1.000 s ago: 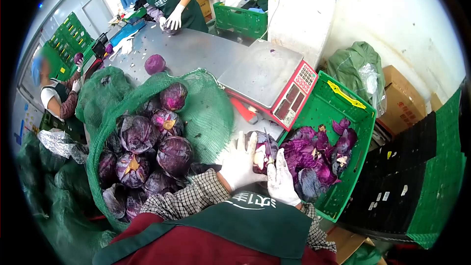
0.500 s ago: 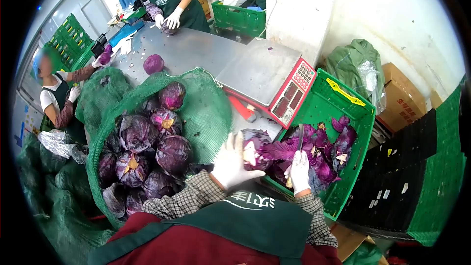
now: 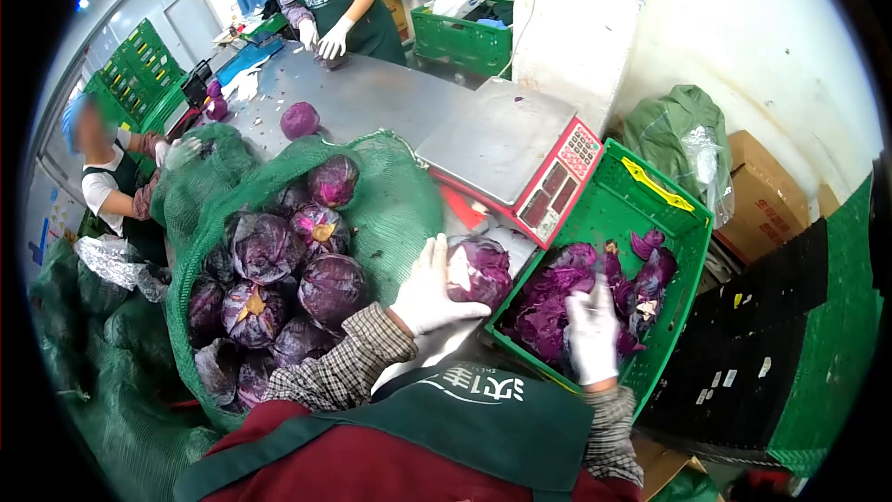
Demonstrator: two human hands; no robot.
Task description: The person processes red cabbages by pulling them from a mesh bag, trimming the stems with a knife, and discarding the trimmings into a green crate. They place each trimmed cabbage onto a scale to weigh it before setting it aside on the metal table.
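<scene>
My left hand point(image 3: 430, 290), in a white glove, has its fingers stretched out along the left side of a red cabbage point(image 3: 483, 271). Its thumb reaches across the near side of that head, where a pale cut patch shows. Over the green crate point(image 3: 671, 316) my right hand point(image 3: 593, 330), also gloved, is closed around a knife that is now mostly hidden by the hand and blur. Loose purple cabbage leaves point(image 3: 544, 307) lie in the crate under and around it. Left of my left hand, a green mesh sack point(image 3: 400, 214) gapes around several whole red cabbages point(image 3: 332, 288).
A scale point(image 3: 497, 139) with a red keypad stands on the metal table point(image 3: 381, 98) beyond the cabbage. A single trimmed cabbage point(image 3: 299, 120) sits farther back. Two co-workers stand across and at the left. Stacked black and green crates point(image 3: 743, 344) line the right.
My right hand has moved right and slightly down over the crate; the leaf stretched from the cabbage now lies among the others. The left co-worker's hand has left the small purple cabbage.
</scene>
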